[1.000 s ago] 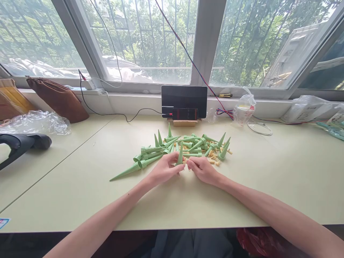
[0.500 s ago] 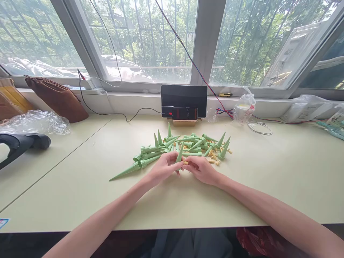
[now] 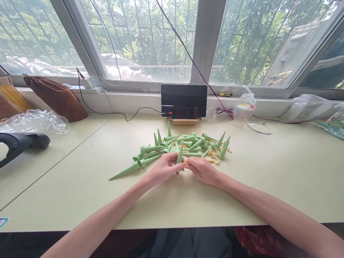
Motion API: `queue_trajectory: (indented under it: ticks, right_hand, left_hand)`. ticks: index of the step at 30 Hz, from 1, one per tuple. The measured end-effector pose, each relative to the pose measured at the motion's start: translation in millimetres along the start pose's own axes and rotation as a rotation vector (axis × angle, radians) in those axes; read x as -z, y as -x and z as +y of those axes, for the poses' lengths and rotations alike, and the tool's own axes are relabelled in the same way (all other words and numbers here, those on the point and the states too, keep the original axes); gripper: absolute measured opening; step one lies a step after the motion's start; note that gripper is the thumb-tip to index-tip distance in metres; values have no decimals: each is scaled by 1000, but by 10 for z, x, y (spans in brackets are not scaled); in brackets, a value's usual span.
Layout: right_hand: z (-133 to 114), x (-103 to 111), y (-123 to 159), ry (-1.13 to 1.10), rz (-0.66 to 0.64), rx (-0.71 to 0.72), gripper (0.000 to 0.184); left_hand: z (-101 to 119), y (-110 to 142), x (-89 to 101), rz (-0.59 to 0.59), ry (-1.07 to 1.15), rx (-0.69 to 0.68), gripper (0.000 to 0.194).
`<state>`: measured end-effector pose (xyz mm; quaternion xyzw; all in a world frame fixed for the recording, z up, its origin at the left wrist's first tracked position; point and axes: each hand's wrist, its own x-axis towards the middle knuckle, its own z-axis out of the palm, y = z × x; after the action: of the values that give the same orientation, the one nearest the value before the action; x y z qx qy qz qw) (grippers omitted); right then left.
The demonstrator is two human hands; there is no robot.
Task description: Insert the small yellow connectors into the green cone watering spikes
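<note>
My left hand (image 3: pixel 162 170) is closed around a green plastic cone spike (image 3: pixel 180 155) that points up and away from me. My right hand (image 3: pixel 202 169) pinches a small yellow piece (image 3: pixel 185 163) and holds it against the base of that cone. The fingertips of both hands meet there. Just beyond my hands lies a heap of several green cone spikes (image 3: pixel 172 145), with small yellow pieces (image 3: pixel 214 156) scattered at its right side. One long green spike (image 3: pixel 124 171) lies flat to the left of my left hand.
A black tablet (image 3: pixel 184 100) with a phone (image 3: pixel 184 113) leaning on it stands at the table's back edge below the window. A brown pouch (image 3: pixel 56 96), crumpled clear plastic (image 3: pixel 32 122) and a black handle (image 3: pixel 18 143) lie at left. Plastic bags (image 3: pixel 244 105) and cables sit at right.
My hands have drawn together. The right fingers, apart from the cone a second ago, now press the yellow piece against its base. The cone has tilted slightly.
</note>
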<state>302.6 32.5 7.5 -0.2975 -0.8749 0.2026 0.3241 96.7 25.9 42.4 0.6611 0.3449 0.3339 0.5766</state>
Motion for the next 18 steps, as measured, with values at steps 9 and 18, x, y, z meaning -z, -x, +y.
queue_trajectory:
  ticks: [9,18]
  right_hand:
    - [65,-44,44,110,-26,40,27]
    - [90,-54,55,150,-82,25,29]
  left_hand:
    - [-10,13,-13,-10,-118,-38,26]
    - [-31,25,-1,-1,-273,-106,20]
